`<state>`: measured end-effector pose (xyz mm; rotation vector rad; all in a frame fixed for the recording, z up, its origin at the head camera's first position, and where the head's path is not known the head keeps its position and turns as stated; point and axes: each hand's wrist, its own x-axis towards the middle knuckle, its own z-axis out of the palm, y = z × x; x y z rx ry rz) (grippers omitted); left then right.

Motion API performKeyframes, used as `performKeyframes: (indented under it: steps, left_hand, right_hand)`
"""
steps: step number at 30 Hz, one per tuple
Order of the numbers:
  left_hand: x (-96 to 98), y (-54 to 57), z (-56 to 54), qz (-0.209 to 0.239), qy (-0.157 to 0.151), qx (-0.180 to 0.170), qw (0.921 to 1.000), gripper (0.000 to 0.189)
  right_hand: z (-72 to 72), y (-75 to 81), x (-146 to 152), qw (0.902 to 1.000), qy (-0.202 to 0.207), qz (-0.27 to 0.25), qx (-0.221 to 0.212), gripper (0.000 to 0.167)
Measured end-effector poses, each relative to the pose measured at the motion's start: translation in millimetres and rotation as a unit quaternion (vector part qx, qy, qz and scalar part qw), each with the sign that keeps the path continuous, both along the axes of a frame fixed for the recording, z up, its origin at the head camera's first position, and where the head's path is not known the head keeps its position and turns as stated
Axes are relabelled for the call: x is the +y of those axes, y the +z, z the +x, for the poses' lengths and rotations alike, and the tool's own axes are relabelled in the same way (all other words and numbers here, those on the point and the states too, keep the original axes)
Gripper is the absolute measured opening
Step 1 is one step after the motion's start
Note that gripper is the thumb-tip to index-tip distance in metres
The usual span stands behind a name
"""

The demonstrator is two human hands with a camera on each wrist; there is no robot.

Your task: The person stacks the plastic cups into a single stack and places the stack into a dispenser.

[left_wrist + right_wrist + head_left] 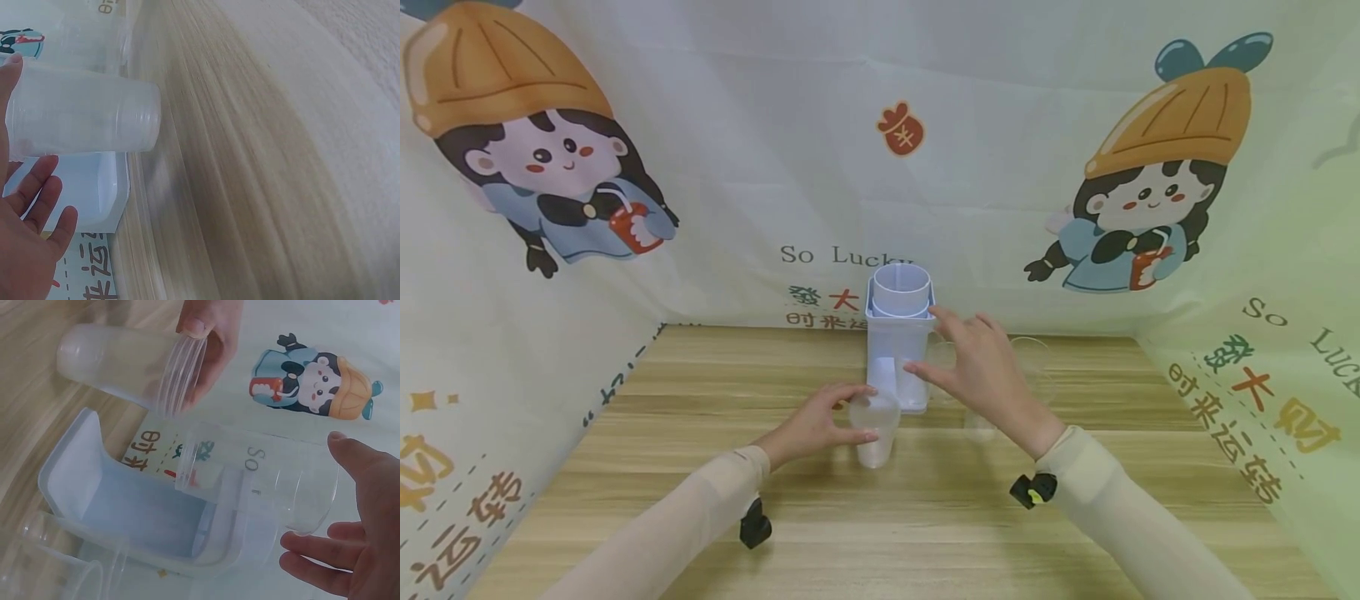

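A stack of nested translucent plastic cups (874, 450) stands upright in my left hand (812, 427), held between thumb and fingers near the rims. Several rims show in the right wrist view. Over the front of a tall white box-shaped holder (880, 342) reaches my right hand (981, 367). Its thumb and fingertips are at the base of a clear cup (269, 475), which points mouth down in the right wrist view and is barely visible from the head. A round tube (901, 293) rises from the holder's top.
More clear cups (1032, 371) stand right of the holder, partly behind my right hand. The wooden table (760, 533) is enclosed by a printed cloth backdrop (985, 175) at the back and sides.
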<state>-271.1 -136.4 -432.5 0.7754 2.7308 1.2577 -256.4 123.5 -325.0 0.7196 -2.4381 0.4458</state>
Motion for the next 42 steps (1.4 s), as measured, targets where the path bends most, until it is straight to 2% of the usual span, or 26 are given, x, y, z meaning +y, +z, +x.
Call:
performKeyframes:
  steps: [6, 13, 19, 24, 32, 36, 42]
  left_hand:
    - [-0.4, -0.4, -0.5, -0.002, 0.0, 0.001, 1.0, 0.064]
    - [-0.6, -0.7, -0.8, -0.001, -0.004, 0.003, 1.0, 0.065]
    - [-1.3, -1.3, -0.5, 0.009, -0.008, 0.002, 0.9999, 0.067]
    - [-1.4, -2.8, -1.9, 0.013, -0.014, 0.009, 0.9998, 0.068]
    - [-0.9, -4.8, -4.9, 0.021, -0.027, 0.027, 0.999, 0.056]
    - [-1.3, -5.0, -4.7, 0.018, -0.028, 0.025, 0.9991, 0.052]
    - [-1.4, -5.0, -4.3, 0.017, -0.025, 0.015, 0.9994, 0.06]
  right_hand:
    - [1.9, 5.9, -4, 0.9999, 0.003, -0.003, 0.009, 0.079]
    - [7.1, 13.1, -11, 0.9996, 0.017, -0.009, -0.018, 0.078]
    - [8.6, 11.1, -20, 0.9986, 0.034, -0.013, -0.038, 0.077]
    - [9.4, 4.3, -28, 0.9984, 0.046, -0.003, -0.032, 0.075]
    - [8.6, -11.5, -35, 0.9983, 0.052, 0.022, -0.011, 0.074]
    - [6.8, -20.5, -36, 0.9978, 0.048, 0.037, -0.027, 0.075]
    - [4.5, -35.1, -39, 0.9962, 0.048, 0.059, -0.043, 0.074]
